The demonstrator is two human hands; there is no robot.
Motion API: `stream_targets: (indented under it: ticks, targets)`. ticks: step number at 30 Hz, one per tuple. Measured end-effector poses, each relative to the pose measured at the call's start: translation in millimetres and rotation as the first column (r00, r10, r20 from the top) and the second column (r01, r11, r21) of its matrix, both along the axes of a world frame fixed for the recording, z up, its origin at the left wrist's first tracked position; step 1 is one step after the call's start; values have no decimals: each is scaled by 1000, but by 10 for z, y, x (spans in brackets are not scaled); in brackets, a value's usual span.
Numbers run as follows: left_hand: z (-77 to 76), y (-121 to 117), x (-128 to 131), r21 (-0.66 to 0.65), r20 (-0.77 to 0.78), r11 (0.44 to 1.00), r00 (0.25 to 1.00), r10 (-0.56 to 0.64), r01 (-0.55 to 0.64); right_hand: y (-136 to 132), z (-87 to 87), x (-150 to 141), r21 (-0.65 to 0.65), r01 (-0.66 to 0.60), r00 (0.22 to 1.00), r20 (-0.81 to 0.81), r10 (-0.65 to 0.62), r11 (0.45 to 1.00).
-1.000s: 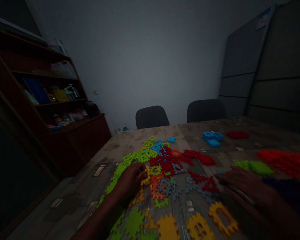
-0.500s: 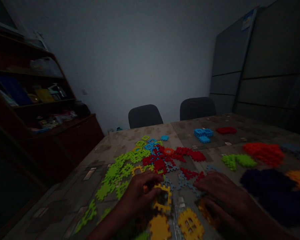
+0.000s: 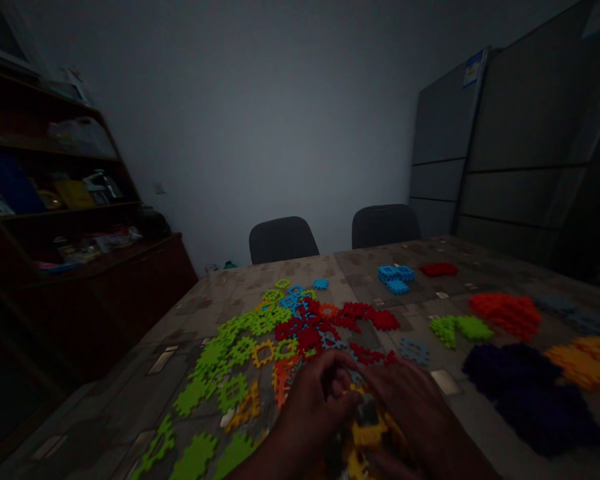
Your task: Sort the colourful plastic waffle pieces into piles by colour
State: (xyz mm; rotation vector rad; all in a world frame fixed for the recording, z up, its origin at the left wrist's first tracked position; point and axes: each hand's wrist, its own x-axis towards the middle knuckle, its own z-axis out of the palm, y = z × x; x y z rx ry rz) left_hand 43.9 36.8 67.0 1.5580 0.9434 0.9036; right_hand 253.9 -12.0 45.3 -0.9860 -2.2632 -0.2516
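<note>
Both hands are close together at the near edge of the table, around several yellow interlocking plastic tiles [image 3: 369, 435] with toothed edges. My left hand [image 3: 320, 400] has its fingers curled, thumb and fingertips closed on a yellow tile. From the right, my right hand [image 3: 413, 407] reaches over the same tiles, its fingers bent round their far and right side. The hands hide part of the yellow tiles, and the dim light blurs where they join. Just left of the left hand lies an orange tile [image 3: 281, 381], and a grey tile [image 3: 414, 350] lies beyond the right hand.
Loose green tiles [image 3: 213, 353] spread over the left of the patterned table [image 3: 180, 313]. Red tiles [image 3: 309, 333] are heaped at the centre. To the right sit sorted piles: dark purple [image 3: 525, 393], orange-red [image 3: 505, 313], yellow-orange [image 3: 587, 360] and blue [image 3: 395, 277]. Two chairs [image 3: 283, 240] stand behind.
My hands have come together: the left moved right with its yellow frame tile, the right moved in leftward. The yellow tiles are now gathered between them. The view has shifted slightly right.
</note>
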Motion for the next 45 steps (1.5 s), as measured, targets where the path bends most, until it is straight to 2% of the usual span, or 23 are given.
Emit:
stream_targets:
  ticks: [5,8,12,15,19,27,34,37,40,43,45]
  targets:
    - [38,-22,10,17,-16,1000,1000,-17,17,3,125,28,-19,6,999,42,-5,1000]
    - [106,-17,-128,73,-72,997,997,39,-34,-5,168,109,7,101,994,39,-102,995]
    - [119,0,-384,29,-100,993,989,113,-111,12,61,264,22,318,946,56,-319,948]
    - [63,26,-506,-5,-108,990,984,142,-143,20,-30,330,33,388,914,118,-389,921]
    - [17,64,-541,39,-126,993,986,112,-108,-11,-51,316,16,381,910,168,-379,924]
    - [74,79,-553,97,-148,991,984,101,-88,-32,-9,325,-74,398,896,244,-370,915]
    - [88,83,-553,130,-175,989,981,86,-64,-47,-103,313,-108,366,904,277,-325,924]
    - [88,81,-558,151,-182,987,980,87,-59,-58,-80,295,-155,341,913,289,-287,927]
    - [86,78,-553,158,-188,986,978,88,-58,-66,-38,288,-150,325,922,272,-277,934]
    - [127,89,-555,208,-200,976,974,106,-63,-70,-31,281,-133,321,922,269,-278,938]
    - [207,118,-598,265,-208,961,969,132,-74,-69,-54,279,-136,336,912,293,-286,932]
